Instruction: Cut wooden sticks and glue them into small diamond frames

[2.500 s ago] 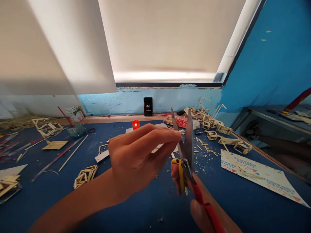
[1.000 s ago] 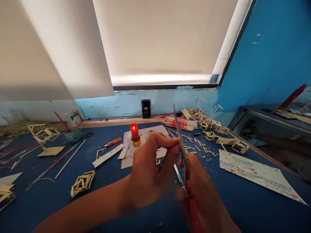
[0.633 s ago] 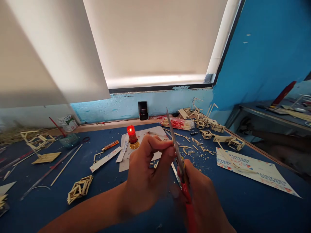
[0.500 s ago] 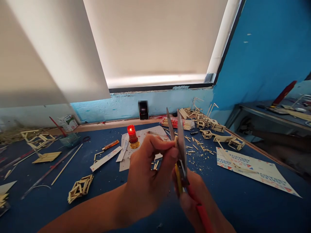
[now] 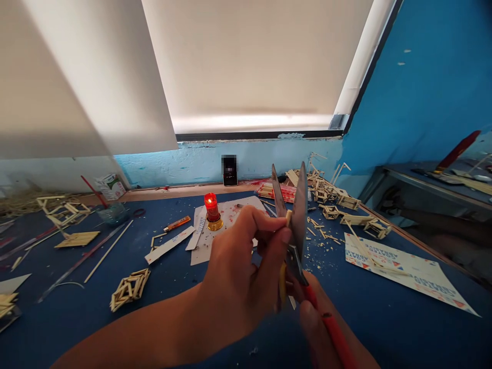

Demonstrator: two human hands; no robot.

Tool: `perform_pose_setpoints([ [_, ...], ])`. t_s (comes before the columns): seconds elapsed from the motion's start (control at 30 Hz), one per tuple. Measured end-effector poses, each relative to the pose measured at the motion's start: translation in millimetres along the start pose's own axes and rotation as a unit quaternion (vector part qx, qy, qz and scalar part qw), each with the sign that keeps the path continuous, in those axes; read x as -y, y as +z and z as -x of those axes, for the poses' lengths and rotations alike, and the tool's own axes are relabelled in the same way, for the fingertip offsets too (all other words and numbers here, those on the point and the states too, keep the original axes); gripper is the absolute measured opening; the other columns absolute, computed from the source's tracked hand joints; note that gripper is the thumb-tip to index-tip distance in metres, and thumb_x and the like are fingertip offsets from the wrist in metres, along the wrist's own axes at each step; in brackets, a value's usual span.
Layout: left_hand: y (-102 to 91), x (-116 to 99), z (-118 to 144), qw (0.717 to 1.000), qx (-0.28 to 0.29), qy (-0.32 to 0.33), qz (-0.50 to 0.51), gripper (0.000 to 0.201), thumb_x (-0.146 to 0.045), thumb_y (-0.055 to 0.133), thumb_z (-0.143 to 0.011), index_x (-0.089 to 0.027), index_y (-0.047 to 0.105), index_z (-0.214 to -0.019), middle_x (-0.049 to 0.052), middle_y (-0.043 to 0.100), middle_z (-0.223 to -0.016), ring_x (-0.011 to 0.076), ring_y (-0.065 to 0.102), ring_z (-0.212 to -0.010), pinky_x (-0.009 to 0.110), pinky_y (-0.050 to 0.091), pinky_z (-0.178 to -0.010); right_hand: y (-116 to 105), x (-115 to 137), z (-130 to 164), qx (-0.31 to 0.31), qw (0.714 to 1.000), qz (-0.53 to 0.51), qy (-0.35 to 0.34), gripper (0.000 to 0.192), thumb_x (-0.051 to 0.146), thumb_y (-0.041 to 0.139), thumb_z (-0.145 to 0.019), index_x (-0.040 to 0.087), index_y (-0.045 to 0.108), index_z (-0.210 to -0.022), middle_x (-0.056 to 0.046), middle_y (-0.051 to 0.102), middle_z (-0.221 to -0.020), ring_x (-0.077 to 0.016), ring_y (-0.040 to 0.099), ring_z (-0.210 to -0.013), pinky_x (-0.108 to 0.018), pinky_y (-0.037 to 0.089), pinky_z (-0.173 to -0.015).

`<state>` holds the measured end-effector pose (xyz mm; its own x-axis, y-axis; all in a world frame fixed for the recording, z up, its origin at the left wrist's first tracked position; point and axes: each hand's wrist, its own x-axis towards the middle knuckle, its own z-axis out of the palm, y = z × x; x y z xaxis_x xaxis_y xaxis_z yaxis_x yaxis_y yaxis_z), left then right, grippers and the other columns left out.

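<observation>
left hand (image 5: 238, 274): raised above the blue table (image 5: 384, 318), fingertips pinching a small wooden stick (image 5: 287, 217).
right hand (image 5: 319, 320): gripping the red handles of the scissors (image 5: 294, 225).
scissors: blades parted, pointing up, the stick between them.
behind: red candle (image 5: 211, 207) on white paper (image 5: 226, 218).

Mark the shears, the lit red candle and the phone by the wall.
shears (image 5: 299, 215), head view, on the right-hand blade.
red candle (image 5: 211, 206), head view, on its red body.
phone (image 5: 229, 171), head view, on its dark screen.
</observation>
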<state>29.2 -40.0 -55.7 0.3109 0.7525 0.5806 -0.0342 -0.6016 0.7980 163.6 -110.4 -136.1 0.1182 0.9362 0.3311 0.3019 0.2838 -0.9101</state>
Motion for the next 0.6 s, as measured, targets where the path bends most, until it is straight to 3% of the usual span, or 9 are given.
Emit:
perform_pose_setpoints([
  [0.1, -2.5, -1, -3, 0.999, 0.008, 0.011, -0.037, 0.006, -0.024, 0.063, -0.102, -0.028, 0.060, -0.098, -0.002, 0.073, -0.080, 0.0154, 0.073, -0.070, 0.024, 0.055, -0.056, -2, 2, -6, 0.015, 0.999, 0.003, 0.033, 0.053, 0.075, 0.053, -0.091, 0.026, 0.069, -0.084, -0.005, 0.064, -0.071, -0.0261, 0.064, -0.063, -0.037, 0.055, -0.059],
  [0.2, -4.3, -2, -6, 0.998, 0.017, 0.005, -0.060, 0.007, -0.026, 0.064, -0.102, -0.027, 0.060, -0.097, 0.000, 0.075, -0.086, 0.0167, 0.074, -0.077, 0.023, 0.054, -0.056, -2, 12, -10, 0.018, 0.999, 0.017, 0.038, 0.051, 0.067, 0.049, -0.098, 0.024, 0.057, -0.071, -0.003, 0.060, -0.065, -0.0210, 0.058, -0.059, -0.032, 0.045, -0.055],
  [0.37, -6.4, -6, -13, 0.997, 0.032, -0.010, -0.073, 0.009, -0.026, 0.060, -0.103, -0.025, 0.059, -0.094, -0.001, 0.072, -0.078, 0.0138, 0.069, -0.066, 0.022, 0.051, -0.053, 3, 26, -19, 0.014, 0.999, 0.006, 0.032, 0.049, 0.062, 0.042, -0.102, 0.023, 0.052, -0.075, 0.001, 0.052, -0.061, -0.0159, 0.049, -0.054, -0.030, 0.031, -0.051],
  [0.5, -7.8, -8, -17, 0.996, 0.020, -0.026, -0.082, 0.011, -0.025, 0.063, -0.100, -0.024, 0.059, -0.090, -0.001, 0.072, -0.075, 0.0148, 0.070, -0.064, 0.022, 0.052, -0.051, 6, 21, -26, 0.027, 0.997, -0.050, 0.058, 0.052, 0.072, 0.049, -0.096, 0.023, 0.054, -0.080, 0.002, 0.050, -0.063, -0.0142, 0.045, -0.053, -0.028, 0.032, -0.049],
  [0.6, -7.7, -3, -15, 0.997, 0.022, -0.024, -0.077, 0.012, -0.027, 0.061, -0.102, -0.024, 0.058, -0.091, 0.000, 0.073, -0.077, 0.0149, 0.070, -0.065, 0.023, 0.052, -0.053, 8, 13, -30, 0.052, 0.994, -0.091, 0.045, 0.060, 0.082, 0.043, -0.090, 0.024, 0.056, -0.086, 0.000, 0.051, -0.067, -0.0160, 0.046, -0.054, -0.029, 0.034, -0.046],
])
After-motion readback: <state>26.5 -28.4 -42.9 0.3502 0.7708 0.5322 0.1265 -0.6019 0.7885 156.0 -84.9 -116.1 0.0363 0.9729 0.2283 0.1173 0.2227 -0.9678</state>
